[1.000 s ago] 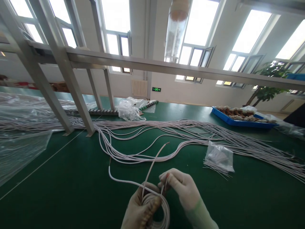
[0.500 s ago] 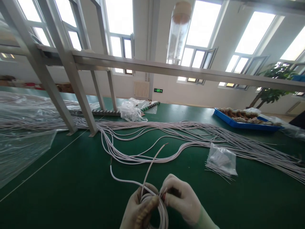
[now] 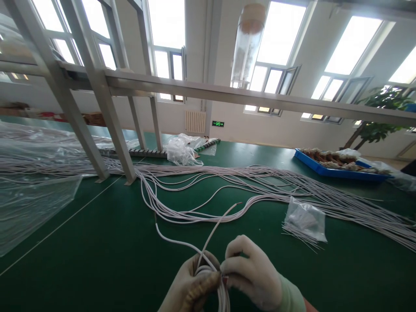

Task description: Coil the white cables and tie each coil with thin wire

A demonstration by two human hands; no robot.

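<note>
At the bottom middle, my gloved left hand (image 3: 191, 286) is closed around a coil of white cable (image 3: 223, 301). Two free cable ends stick out of the coil: one white end (image 3: 172, 240) bends to the left, the other pale end (image 3: 216, 227) rises up and to the right, with bare metal at its tip. My gloved right hand (image 3: 255, 275) is pinched against the right side of the coil, beside my left fingertips. Whatever lies between its fingertips is too small and covered to make out; a bit of red shows there.
A long bundle of pale cables (image 3: 208, 219) runs across the green table (image 3: 107, 251). To the right lie a clear plastic bag (image 3: 307, 219) and several thin strips (image 3: 299, 237). Farther back is a blue tray (image 3: 341, 172). Metal shelf posts (image 3: 110, 125) stand on the left; a bottle (image 3: 248, 47) is on the shelf.
My right hand has shifted slightly right and its fingers have changed position at the coil. The free cable end above leans farther right. My left hand keeps its grip.
</note>
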